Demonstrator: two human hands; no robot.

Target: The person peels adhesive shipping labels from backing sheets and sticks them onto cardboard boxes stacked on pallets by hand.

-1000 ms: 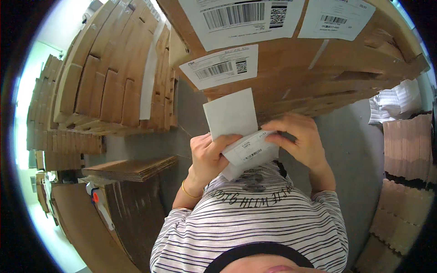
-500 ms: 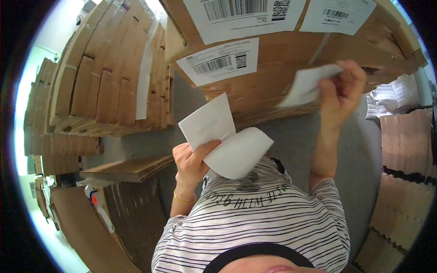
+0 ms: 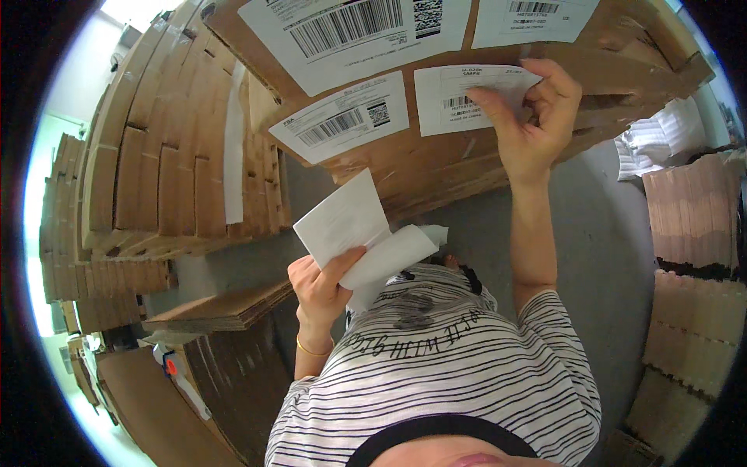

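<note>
My left hand (image 3: 320, 286) is closed on a folded strip of white label sheets (image 3: 346, 222), thumb on top; part of the strip curls away to the right over my shirt. My right hand (image 3: 537, 121) is at the side of a large cardboard box (image 3: 459, 167), its thumb and fingers spread apart against a white barcode label (image 3: 447, 101). That label lies flat on the cardboard, its right part hidden behind the hand. Other printed labels are stuck on the same box: one to its left (image 3: 342, 117), a large one above (image 3: 350, 39) and one at upper right (image 3: 533, 19).
Tall stacks of cardboard boxes (image 3: 163, 156) stand on the left. Nearer on that side lie flat cardboard sheets (image 3: 218, 307) with a tape dispenser (image 3: 175, 367) beside them. Stacked brown packs (image 3: 692, 214) line the right, with white wrapped material (image 3: 661, 136) behind. Grey floor (image 3: 587, 233) shows between.
My right hand has moved left and up to the box, and the label it carried now lies on the cardboard. The strip in my left hand has curled more, with the hand slightly lower.
</note>
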